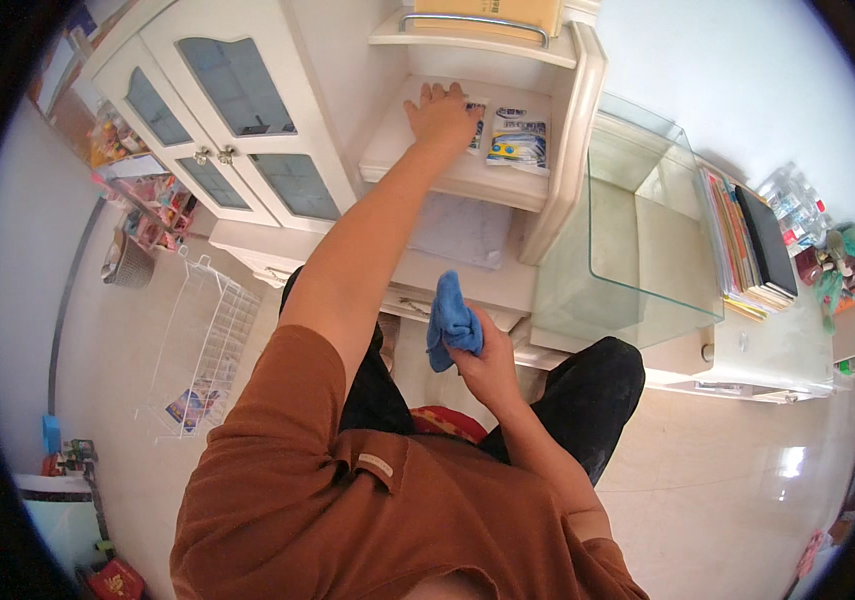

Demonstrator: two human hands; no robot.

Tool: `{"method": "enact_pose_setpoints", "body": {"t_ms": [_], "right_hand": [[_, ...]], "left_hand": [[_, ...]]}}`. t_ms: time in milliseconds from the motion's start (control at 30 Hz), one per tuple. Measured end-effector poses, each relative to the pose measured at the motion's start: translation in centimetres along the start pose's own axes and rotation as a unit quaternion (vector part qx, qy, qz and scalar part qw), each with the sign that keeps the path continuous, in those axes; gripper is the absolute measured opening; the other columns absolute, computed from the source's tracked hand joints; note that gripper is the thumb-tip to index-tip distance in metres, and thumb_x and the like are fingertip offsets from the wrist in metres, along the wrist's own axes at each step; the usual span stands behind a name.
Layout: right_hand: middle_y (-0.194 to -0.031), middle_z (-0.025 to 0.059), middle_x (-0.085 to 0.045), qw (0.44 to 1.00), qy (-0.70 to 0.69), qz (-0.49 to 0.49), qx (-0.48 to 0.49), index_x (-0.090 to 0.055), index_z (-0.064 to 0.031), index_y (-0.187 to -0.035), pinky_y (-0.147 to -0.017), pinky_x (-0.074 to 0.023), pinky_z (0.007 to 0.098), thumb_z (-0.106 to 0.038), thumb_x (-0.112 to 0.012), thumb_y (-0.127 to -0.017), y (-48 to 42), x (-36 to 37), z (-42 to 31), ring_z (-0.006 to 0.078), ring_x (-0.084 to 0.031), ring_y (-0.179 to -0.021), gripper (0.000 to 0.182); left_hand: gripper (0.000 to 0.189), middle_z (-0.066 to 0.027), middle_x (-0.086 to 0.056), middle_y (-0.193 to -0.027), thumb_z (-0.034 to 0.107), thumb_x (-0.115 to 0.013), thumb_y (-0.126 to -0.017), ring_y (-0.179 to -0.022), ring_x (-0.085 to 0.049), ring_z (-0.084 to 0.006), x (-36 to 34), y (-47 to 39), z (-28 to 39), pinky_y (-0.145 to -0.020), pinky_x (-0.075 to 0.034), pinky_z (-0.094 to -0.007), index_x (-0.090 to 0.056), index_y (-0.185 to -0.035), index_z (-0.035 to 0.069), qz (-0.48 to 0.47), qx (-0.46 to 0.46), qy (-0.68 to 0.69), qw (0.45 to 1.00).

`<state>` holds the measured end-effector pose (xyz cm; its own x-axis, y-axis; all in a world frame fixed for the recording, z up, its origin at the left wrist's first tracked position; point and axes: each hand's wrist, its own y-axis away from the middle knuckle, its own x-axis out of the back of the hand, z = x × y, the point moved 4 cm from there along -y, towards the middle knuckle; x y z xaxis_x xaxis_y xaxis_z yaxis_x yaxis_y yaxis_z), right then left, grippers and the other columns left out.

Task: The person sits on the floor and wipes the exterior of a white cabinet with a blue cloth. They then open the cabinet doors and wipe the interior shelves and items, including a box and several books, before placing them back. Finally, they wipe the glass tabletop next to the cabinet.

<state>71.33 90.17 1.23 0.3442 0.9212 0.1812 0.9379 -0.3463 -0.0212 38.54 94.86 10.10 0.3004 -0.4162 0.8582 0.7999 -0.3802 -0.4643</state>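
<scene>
My left hand (442,120) reaches onto a cream shelf (465,184) of the cabinet, palm down with fingers apart. It partly covers one printed packet (477,124), and the thumb side overlaps it; whether the hand presses on the packet I cannot tell. Just right of that lies a second packet (517,142), white, blue and yellow, bearing writing. My right hand (489,367) grips a bunched blue cloth (451,322) low in front of the cabinet, above my knees. Below the shelf, a whitish sheet-like item (465,229) lies in the lower compartment.
A glass tank (637,247) stands right of the shelf. Beyond it are upright books (746,244) and plastic bottles (795,202). Glazed cabinet doors (236,97) are at the left. A white wire rack (206,345) stands on the floor, with a woven basket (130,259) behind.
</scene>
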Motion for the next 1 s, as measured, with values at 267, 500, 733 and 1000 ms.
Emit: {"method": "enact_pose_setpoints", "body": {"t_ms": [267,500,733,1000], "right_hand": [[-0.104,0.0202,-0.069,1.0,0.005,0.006,-0.022,-0.057,-0.0075,-0.13,-0.084,-0.0531,0.0375,-0.008,-0.07,-0.079,-0.3,-0.5,1.2,0.0316,-0.07,-0.098,0.052],[-0.104,0.0126,-0.07,0.994,-0.088,0.028,-0.053,-0.059,-0.0057,-0.128,-0.084,-0.0521,0.0352,-0.013,-0.072,-0.084,-1.1,-0.6,3.8,0.0232,-0.067,-0.094,0.047],[-0.123,0.0042,-0.062,0.909,-0.383,0.069,-0.151,-0.055,-0.0055,-0.131,-0.1,-0.0442,0.0364,-0.01,-0.065,-0.094,-2.9,-0.2,5.0,0.0198,-0.059,-0.113,0.039],[-0.125,0.0051,-0.061,0.867,-0.469,0.054,-0.162,-0.052,-0.0066,-0.133,-0.1,-0.0474,0.0393,-0.009,-0.063,-0.094,-6.1,-0.4,5.9,0.0221,-0.059,-0.114,0.041]], "left_hand": [[0.061,-0.015,-0.047,-0.148,0.052,-0.046,-0.097,-0.141,-0.037,-0.0318,-0.6,2.7,-3.4,-0.112,-0.027,-0.0578,-0.045,-0.147,0.019,-0.12,-0.019,0.031,0.992],[0.057,-0.015,-0.059,-0.135,0.038,-0.067,-0.086,-0.123,-0.052,-0.0329,4.2,6.7,-3.9,-0.103,-0.04,-0.0445,-0.057,-0.137,0.015,-0.093,-0.02,0.124,0.988],[0.059,-0.0121,-0.066,-0.117,0.001,-0.069,-0.078,-0.104,-0.061,-0.0286,4.8,11.4,-5.3,-0.091,-0.048,-0.0353,-0.057,-0.135,0.011,0.013,-0.027,0.365,0.93],[0.069,-0.0105,-0.063,-0.109,-0.009,-0.063,-0.079,-0.095,-0.062,-0.0148,1.2,20.3,-5.2,-0.084,-0.051,-0.0279,-0.044,-0.145,0.002,-0.145,0.111,0.669,0.721]]}}
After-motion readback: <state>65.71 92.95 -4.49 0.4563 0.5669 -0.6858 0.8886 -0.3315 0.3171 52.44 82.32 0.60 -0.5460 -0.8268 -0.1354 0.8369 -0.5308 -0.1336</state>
